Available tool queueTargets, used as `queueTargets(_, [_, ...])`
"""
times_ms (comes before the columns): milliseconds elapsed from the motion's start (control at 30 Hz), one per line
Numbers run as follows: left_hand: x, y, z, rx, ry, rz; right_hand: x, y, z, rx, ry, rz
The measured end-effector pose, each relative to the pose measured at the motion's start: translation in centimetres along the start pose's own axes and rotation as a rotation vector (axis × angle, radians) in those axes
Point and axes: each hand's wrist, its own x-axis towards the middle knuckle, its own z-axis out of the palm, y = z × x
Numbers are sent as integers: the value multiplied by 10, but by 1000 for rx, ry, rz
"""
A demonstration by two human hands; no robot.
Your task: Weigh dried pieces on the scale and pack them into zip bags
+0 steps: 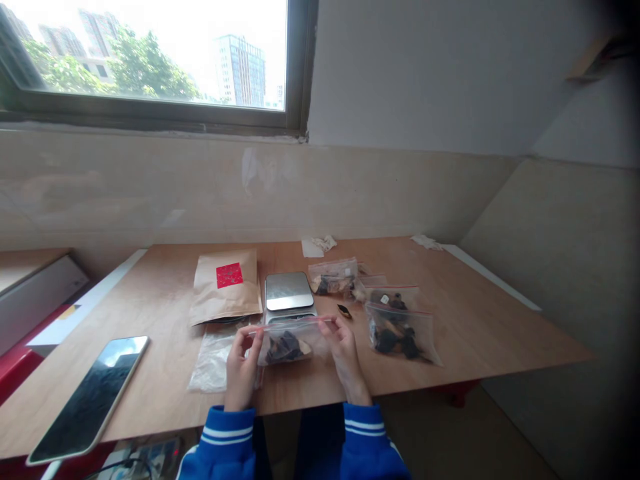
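Note:
My left hand [243,368] and my right hand [345,353] pinch the two ends of the zip seal of a clear zip-lock bag [287,345], which holds dark dried pieces, possibly mushrooms. The bag hangs just above the wooden table, in front of a silver digital kitchen scale [289,288]. Part of the scale is hidden behind the bag. Beside my left hand lies a crumpled clear plastic bag [213,363], partly under a kraft paper pouch [225,287] with a red label. Blue striped sleeves cover both my wrists.
Two filled zip bags [400,337] lie right of my right hand, with another [333,277] behind them. A small dark piece [344,311] rests near the scale. A smartphone [87,400] lies at the left front of the wooden table [150,313]. Tissue scraps [324,243] sit against the wall.

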Motion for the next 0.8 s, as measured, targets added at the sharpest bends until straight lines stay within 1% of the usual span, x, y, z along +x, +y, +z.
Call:
queueTargets(67, [-2, 1, 3, -95, -21, -57, -1, -2, 3, 117, -67, 48])
queueTargets(133, [-3, 1, 7, -133, -27, -87, -3, -4, 5, 195, -117, 91])
queueTargets(200, [-4, 0, 9, -133, -35, -91, -5, -7, 7, 213, -148, 118])
queueTargets(267, [-4, -3, 10, -135, -35, -78, -6, -11, 8, 177, -159, 120])
queueTargets(367, [-4, -5, 11, -144, -9, -72, -8, -16, 9, 99, -152, 79])
queueTargets(467, [-5, -3, 10, -152, -4, -93, -8, -17, 9, 19, -128, 33])
queueTargets(633, [-4, -2, 5, -152, -2, -133, -6, -13, 6, -158, -49, -21])
queueTargets(700, [-3, -3, 4, -176, -21, -143, -5, -11, 4, -196, -22, -43])
queueTargets(800, [-3, -4, 4, -196, -9, -139, -4, -7, 3, -212, 4, -60])
